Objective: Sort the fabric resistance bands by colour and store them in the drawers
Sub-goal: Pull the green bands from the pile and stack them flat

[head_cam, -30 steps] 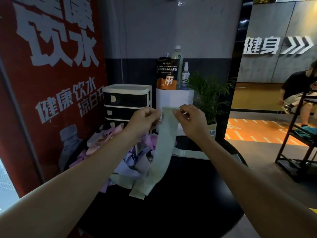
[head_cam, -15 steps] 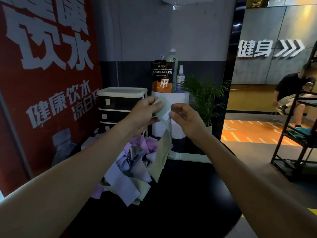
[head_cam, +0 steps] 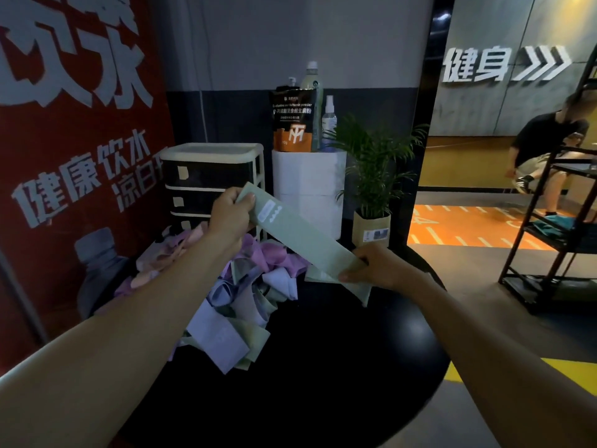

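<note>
Your left hand (head_cam: 230,218) pinches the upper end of a pale green band (head_cam: 303,236), thumb on top and fingers curled beneath. Your right hand (head_cam: 376,265) grips the lower end of that same band, fingers folded round the edge, so the strip runs taut on a slant from 10 o'clock down to 4 o'clock between your hands. A small white label sits on the band just beside your left thumb. Below your right hand a second layer of the green fabric hangs toward the round black table (head_cam: 323,367).

Under your left wrist, at 8 o'clock from the band, lies the heap of bands (head_cam: 235,295): purple, pink, lilac and pale green strips tangled together on the table.

Behind the heap at 11 o'clock stands the drawer unit (head_cam: 210,176), dark drawer fronts in a cream frame, all fronts flush as far as you can see. At 12 o'clock is a white pedestal (head_cam: 308,189) carrying an orange-and-black pouch (head_cam: 292,119), a tall bottle (head_cam: 312,79) and a small spray bottle (head_cam: 329,119). At 1 o'clock sits a potted palm (head_cam: 371,189). A red poster (head_cam: 74,124) fills the wall at 9 o'clock, and a black shelf rack (head_cam: 555,221) stands at 3 o'clock.
</note>
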